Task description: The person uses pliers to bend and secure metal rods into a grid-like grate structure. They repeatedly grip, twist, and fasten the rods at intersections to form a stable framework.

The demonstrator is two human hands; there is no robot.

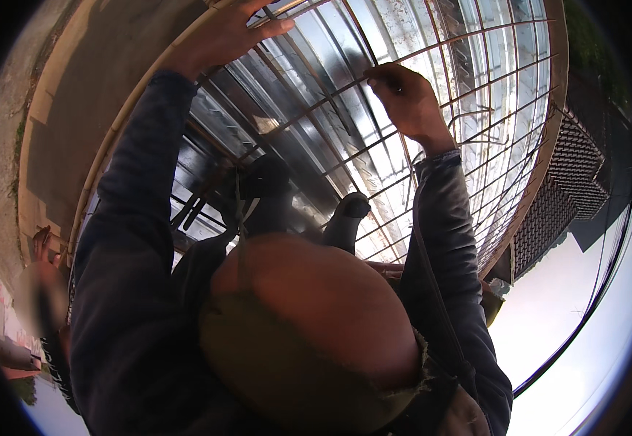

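Note:
My left hand (232, 33) reaches over the reddish steel bar grid (468, 94) near its far left edge. Its thumb stretches out over the bars, while some fingertips are cut off by the picture's top. Farther right, my right hand (412, 107) is closed, thumb and forefinger pinched together beside a bar crossing. Whatever it pinches is too small or hidden to make out. Below the grid lies shiny corrugated metal decking (316, 138). A dark boot (348, 212) stands among the bars between my arms.
A large rounded brown and olive shape (316, 312) covers the lower middle. Another person's hand (43, 245) shows at the far left. A pale curved edge (105, 145) borders the decking, with paved ground (54, 131) below. Tiled roofs (566, 171) and black cables (610, 254) lie right.

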